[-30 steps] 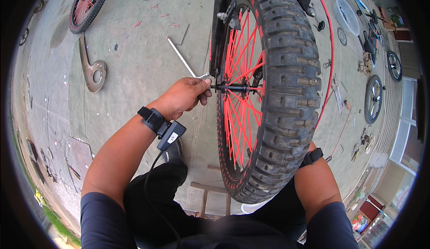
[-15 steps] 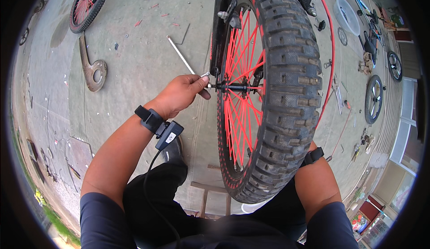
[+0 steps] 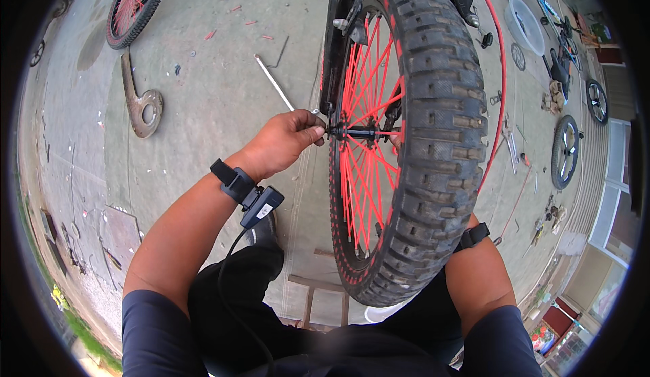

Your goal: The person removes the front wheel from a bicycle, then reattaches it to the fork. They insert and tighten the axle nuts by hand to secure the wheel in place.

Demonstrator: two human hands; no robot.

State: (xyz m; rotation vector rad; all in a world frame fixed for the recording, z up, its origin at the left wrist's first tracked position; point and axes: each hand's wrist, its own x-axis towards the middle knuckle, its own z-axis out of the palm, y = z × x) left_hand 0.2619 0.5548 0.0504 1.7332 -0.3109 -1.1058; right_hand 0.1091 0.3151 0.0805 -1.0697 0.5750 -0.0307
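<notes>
A bicycle wheel with a knobby black tire [image 3: 440, 126] and red spokes [image 3: 365, 194] stands upright in front of me. My left hand [image 3: 281, 140] is at the left end of its black axle [image 3: 359, 132], thumb and fingers pinched together there. The axle nut seen at that end a moment ago is now covered by the fingertips. A silver rod-like tool [image 3: 273, 82] runs behind this hand, apparently on the ground. My right arm [image 3: 479, 268] reaches behind the tire. Only a bit of my right hand [image 3: 396, 138] shows between the spokes near the hub; its fingers are mostly hidden.
On the ground at left lie a metal guard-like part [image 3: 143, 109] and another red-spoked wheel [image 3: 137, 1]. A hex key [image 3: 279, 52] is beyond the rod. A red hose [image 3: 502, 79] passes right of the tire, near a pale plastic tub [image 3: 525, 25] and a small wheel [image 3: 565, 151].
My left hand has shifted slightly right, and its fingers have closed over the axle end, covering the silvery nut. The wheel and my right arm look nearly unmoved.
</notes>
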